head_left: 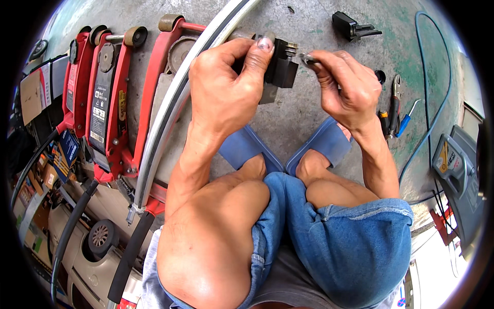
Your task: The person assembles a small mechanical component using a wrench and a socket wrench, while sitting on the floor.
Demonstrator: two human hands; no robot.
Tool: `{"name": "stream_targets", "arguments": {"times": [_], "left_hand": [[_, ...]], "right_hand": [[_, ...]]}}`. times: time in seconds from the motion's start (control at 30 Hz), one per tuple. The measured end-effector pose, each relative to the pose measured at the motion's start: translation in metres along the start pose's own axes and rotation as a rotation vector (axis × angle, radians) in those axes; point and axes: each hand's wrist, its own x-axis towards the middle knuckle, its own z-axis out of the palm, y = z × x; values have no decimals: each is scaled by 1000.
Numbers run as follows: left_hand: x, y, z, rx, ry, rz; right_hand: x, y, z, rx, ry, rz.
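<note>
My left hand (226,85) is closed around a blocky black part (282,72), its thumb pressed along the top. A threaded metal piece (292,49) sticks out of that part on the side facing my other hand. My right hand (352,87) pinches a small dark metal piece (309,59) between thumb and fingers, slightly apart from the thread. Its exact kind is too small to tell. Behind my left wrist runs a long silver rail (163,121) with a black stripe. Whether it joins the black part is hidden.
Red floor jacks (110,92) stand at left. On the concrete floor lie another black part (354,27), pliers (395,103), and a blue-handled hooked tool (404,124). A blue hose (425,67) curves along the right, near a grey case (460,175). Slippers (329,141) stand below my hands.
</note>
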Motion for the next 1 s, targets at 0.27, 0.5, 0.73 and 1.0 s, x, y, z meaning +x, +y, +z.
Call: {"name": "stream_targets", "arguments": {"times": [0.27, 0.5, 0.73, 1.0], "left_hand": [[-2, -1, 8, 393, 206, 412], [-2, -4, 13, 613, 252, 599], [-3, -9, 18, 768, 240, 664], [-9, -8, 25, 819, 184, 661]], "right_hand": [[7, -9, -14, -319, -62, 67], [22, -34, -20, -414, -294, 136], [27, -42, -14, -496, -384, 135], [32, -50, -12, -560, -486, 105]]}}
